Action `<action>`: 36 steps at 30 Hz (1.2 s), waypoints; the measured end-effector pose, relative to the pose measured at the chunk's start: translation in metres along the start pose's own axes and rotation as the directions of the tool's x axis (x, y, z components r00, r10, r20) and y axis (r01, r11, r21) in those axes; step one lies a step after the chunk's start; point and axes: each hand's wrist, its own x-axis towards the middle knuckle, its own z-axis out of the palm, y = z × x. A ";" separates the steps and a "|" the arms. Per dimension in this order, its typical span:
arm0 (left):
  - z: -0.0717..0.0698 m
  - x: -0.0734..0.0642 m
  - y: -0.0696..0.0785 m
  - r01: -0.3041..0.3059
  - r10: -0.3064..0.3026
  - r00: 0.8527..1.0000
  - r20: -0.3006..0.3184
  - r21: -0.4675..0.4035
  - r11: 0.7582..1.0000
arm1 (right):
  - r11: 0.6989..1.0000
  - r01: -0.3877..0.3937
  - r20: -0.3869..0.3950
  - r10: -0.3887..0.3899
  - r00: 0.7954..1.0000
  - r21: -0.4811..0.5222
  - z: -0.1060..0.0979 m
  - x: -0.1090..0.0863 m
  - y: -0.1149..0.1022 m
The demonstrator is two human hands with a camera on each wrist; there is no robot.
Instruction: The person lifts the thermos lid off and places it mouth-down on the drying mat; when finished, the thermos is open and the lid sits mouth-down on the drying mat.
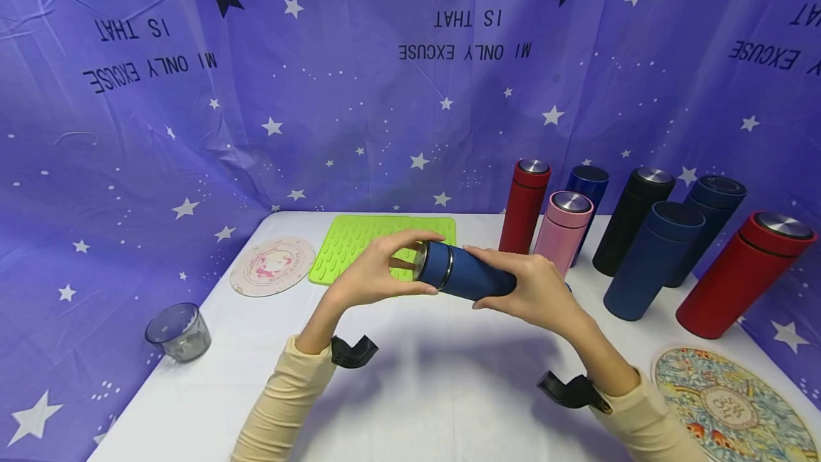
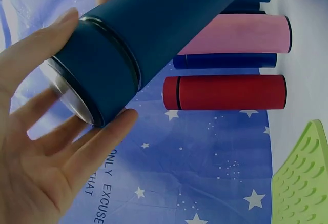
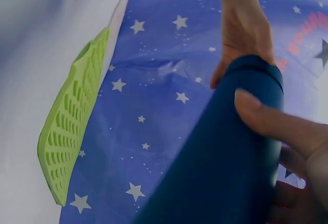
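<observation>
- Glass cup (image 1: 182, 337), at the bench's (image 1: 417, 391) left edge: a wide arm swing could knock it off.
- Left hand (image 1: 372, 267): fingers pinch the blue bottle (image 1: 484, 275) by its cap (image 1: 438, 264), above the bench; a weak hold could drop it. Bare room lies below.
- Right hand (image 1: 541, 287): fingers grip its body; swinging right could topple the pink bottle (image 1: 563, 230), where room is tight.

"MI ONLY EXCUSE", "IS THAT" on backdrop (image 1: 372, 120)
</observation>
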 end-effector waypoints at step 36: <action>-0.005 -0.001 -0.001 -0.098 0.098 0.995 0.026 0.016 0.995 | 0.997 -0.015 0.043 0.012 0.999 0.072 0.001 0.001 0.004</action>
